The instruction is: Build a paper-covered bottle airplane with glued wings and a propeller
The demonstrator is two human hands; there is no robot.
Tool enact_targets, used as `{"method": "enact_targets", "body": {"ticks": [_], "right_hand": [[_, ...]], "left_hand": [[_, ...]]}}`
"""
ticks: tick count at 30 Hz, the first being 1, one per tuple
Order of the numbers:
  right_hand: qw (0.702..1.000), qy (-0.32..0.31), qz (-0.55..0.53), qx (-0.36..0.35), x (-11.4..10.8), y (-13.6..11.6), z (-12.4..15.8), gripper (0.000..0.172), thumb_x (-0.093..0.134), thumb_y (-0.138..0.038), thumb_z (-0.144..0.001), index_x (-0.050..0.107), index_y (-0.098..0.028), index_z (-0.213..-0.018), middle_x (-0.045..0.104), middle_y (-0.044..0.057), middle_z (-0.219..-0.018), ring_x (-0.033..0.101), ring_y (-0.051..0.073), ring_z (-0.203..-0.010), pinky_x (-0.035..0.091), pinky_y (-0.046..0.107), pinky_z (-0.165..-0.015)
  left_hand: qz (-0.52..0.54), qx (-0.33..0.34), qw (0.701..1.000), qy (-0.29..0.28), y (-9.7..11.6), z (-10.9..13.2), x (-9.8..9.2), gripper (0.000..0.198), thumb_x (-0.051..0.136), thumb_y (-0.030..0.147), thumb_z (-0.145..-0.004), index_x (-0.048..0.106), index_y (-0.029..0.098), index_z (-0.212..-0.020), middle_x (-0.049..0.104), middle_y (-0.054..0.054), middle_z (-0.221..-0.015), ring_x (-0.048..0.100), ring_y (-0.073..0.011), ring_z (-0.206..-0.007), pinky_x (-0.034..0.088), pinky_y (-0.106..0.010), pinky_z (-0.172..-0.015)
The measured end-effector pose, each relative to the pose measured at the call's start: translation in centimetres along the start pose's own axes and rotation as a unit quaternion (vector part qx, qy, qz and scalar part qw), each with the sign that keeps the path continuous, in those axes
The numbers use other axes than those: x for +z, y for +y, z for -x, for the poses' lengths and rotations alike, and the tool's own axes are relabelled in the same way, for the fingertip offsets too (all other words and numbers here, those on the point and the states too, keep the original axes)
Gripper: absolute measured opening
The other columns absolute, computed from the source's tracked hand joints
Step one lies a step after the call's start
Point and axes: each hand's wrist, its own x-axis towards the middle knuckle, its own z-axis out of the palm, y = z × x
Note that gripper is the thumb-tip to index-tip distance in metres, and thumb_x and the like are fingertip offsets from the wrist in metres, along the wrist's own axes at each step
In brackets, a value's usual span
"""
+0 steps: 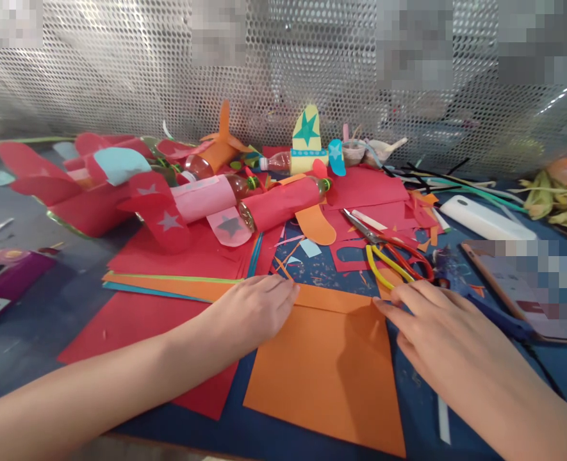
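**Both hands at the fold!**

Nearest, the bench [259, 436] edge; then the orange sheet [316, 371], with blue surface and a white strip [443, 419] to its right. Left hand [257, 307] bunched on its folded far edge, grip unclear; right hand [432, 314], fingers apart, at the corner. Beyond: scissors [372, 236], a red-wrapped bottle [283, 203], bowls [379, 151], contents unclear.

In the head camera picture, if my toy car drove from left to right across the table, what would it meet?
Purple box → red sheet under the left arm → left hand → orange sheet → right hand → phone.
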Motion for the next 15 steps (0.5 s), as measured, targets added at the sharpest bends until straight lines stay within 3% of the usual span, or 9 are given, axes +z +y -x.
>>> {"method": "enact_targets", "body": {"ticks": [9,12,15], "right_hand": [[0.999,0.028,-0.035,-0.005,0.7,0.0,-0.1,0.027,0.061,-0.006,-0.059,0.075,-0.012,-0.082,0.07,0.007,-0.074,0.067,0.025,-0.075,0.054,0.037,-0.055],[0.999,0.02,-0.042,-0.006,0.9,0.2,-0.4,0.02,0.057,-0.006,-0.066,0.073,-0.014,-0.076,0.069,0.008,-0.075,0.066,0.026,-0.075,0.054,0.038,-0.056],[0.998,0.004,-0.055,0.003,1.3,0.3,-0.9,0.021,0.051,-0.014,-0.083,0.071,-0.014,-0.075,0.068,0.01,-0.077,0.065,0.027,-0.079,0.054,0.04,-0.063]], "left_hand": [[0.011,-0.023,0.997,-0.076,-0.5,-0.2,-1.3,0.023,0.048,0.002,-0.083,0.067,0.012,-0.091,0.07,-0.01,-0.093,0.065,-0.0204,-0.084,0.056,-0.029,-0.071],[0.076,-0.029,0.996,-0.035,-0.9,-0.2,-0.7,0.02,0.048,0.007,-0.086,0.066,0.011,-0.092,0.069,-0.011,-0.094,0.064,-0.021,-0.085,0.055,-0.031,-0.075],[0.18,-0.065,0.981,0.04,-1.8,-0.4,0.4,0.023,0.043,0.014,-0.091,0.065,0.012,-0.095,0.068,-0.011,-0.095,0.064,-0.0199,-0.087,0.053,-0.031,-0.079]]}}
